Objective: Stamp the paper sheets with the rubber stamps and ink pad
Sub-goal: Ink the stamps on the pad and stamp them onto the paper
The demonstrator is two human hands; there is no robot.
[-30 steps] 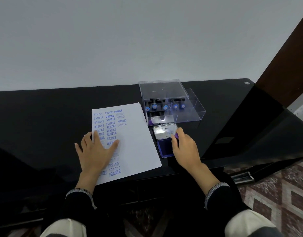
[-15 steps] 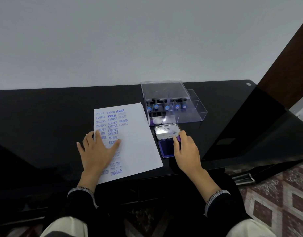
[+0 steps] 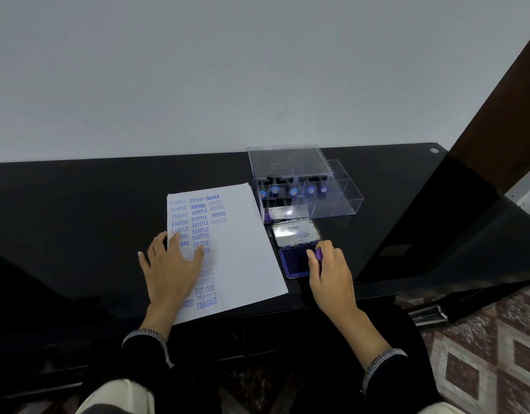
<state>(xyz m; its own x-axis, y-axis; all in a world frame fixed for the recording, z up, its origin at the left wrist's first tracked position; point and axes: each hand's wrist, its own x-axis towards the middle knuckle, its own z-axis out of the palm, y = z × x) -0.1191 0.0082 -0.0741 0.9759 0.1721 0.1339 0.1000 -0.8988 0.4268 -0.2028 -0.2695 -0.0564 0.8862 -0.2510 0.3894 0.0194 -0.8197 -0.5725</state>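
left hand (image 3: pixel 171 268): flat, fingers spread, pressing the paper sheet (image 3: pixel 243 258) on the black bench (image 3: pixel 78 210) | right hand (image 3: pixel 329 271): fingers pinch a purple stamp (image 3: pixel 318 254) on the open ink pad (image 3: pixel 293 261) (lid raised) | clear stamp box (image 3: pixel 305 186) just behind the pad

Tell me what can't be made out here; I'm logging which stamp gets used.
- Head view: the stamp in the right hand over the ink pad; fingers hide its face and wording.
- Stamps in the clear case: labels too small.
- Paper sheet: imprints under the left hand are covered.
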